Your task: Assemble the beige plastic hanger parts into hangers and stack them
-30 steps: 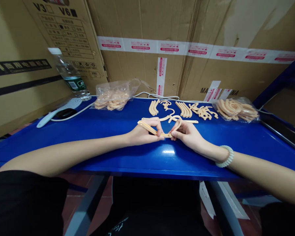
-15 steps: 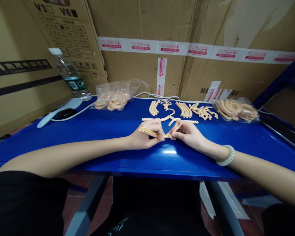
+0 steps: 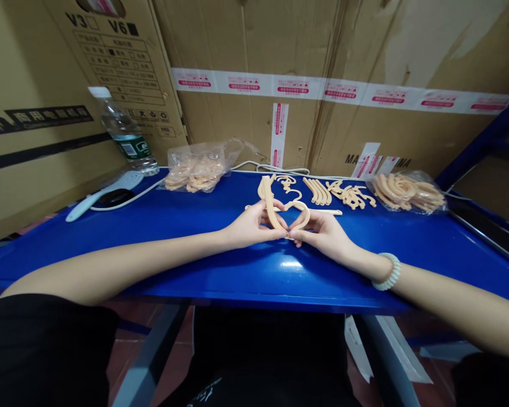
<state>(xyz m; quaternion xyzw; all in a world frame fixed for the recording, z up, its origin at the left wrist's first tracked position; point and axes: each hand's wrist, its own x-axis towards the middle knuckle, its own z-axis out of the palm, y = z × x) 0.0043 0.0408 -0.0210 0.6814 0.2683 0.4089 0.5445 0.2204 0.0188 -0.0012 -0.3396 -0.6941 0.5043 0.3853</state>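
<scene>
My left hand [image 3: 250, 226] is closed on a beige plastic hanger arm [image 3: 268, 200], which stands tilted up with its far end away from me. In my right hand [image 3: 328, 232] is a curved beige hanger hook [image 3: 307, 213], pinched near its base. The lower ends of arm and hook meet between my fingertips, partly hidden. Just behind my hands lies a hanger [image 3: 296, 196] with its hook and spread arms, partly covered by them. Farther back are loose hanger arms [image 3: 319, 191], a pile of small hanger pieces [image 3: 351, 193] and a few loose hooks [image 3: 285, 181].
Clear bags of beige parts stand at the left [image 3: 199, 172] and right [image 3: 407, 192] of the blue table [image 3: 195, 271]. A water bottle [image 3: 131, 144], hairbrush [image 3: 104, 195], white cable [image 3: 275, 168] and dark phone-like slab [image 3: 487, 232] are around. Cardboard boxes [image 3: 246, 34] wall the back.
The hanger arm in my left hand has swung from pointing left and low to pointing up and away. My left fingers have shifted their hold; the right hand still grips the hook.
</scene>
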